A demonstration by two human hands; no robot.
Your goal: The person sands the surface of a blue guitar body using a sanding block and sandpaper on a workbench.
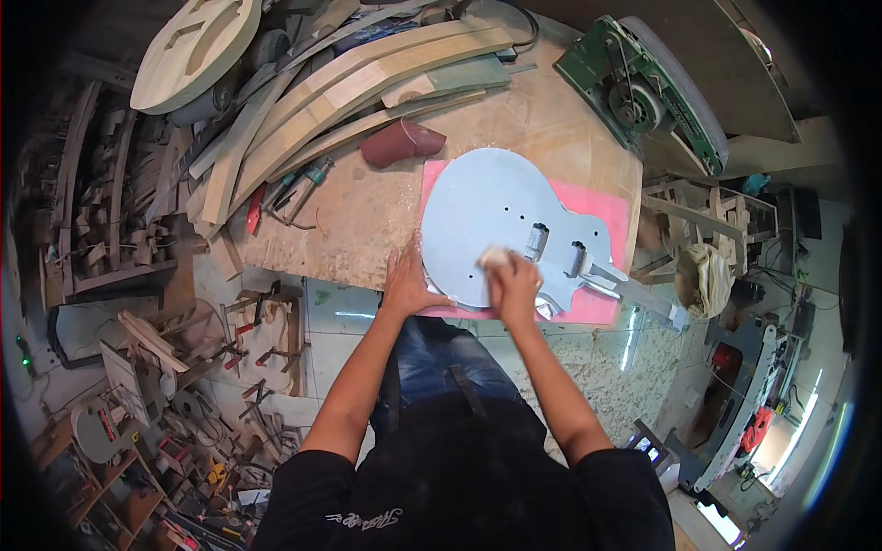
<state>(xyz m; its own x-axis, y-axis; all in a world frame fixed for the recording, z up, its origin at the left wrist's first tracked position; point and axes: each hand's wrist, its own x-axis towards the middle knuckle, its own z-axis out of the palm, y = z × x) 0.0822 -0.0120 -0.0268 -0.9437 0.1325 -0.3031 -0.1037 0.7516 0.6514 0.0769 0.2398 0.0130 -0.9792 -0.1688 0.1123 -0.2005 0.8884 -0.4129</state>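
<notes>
A pale grey-blue electric guitar body (487, 197) with cavities and holes lies on a pink sheet (606, 216) at the bench's front, its neck (643, 292) jutting right. My left hand (407, 286) rests on the body's lower left edge, fingers extended and apart, thumb along the rim. My right hand (514, 286) is closed on a small pale pad (493, 257) against the face, left of the two rectangular cavities.
The wooden bench (312, 239) also holds curved timber strips (349, 87), a maroon roll (400, 143), hand tools (299, 191), an unpainted body (188, 50) and a green belt sander (634, 96). Clamps (248, 349) and wooden pieces lie below left. A cloth sack (704, 280) stands at right.
</notes>
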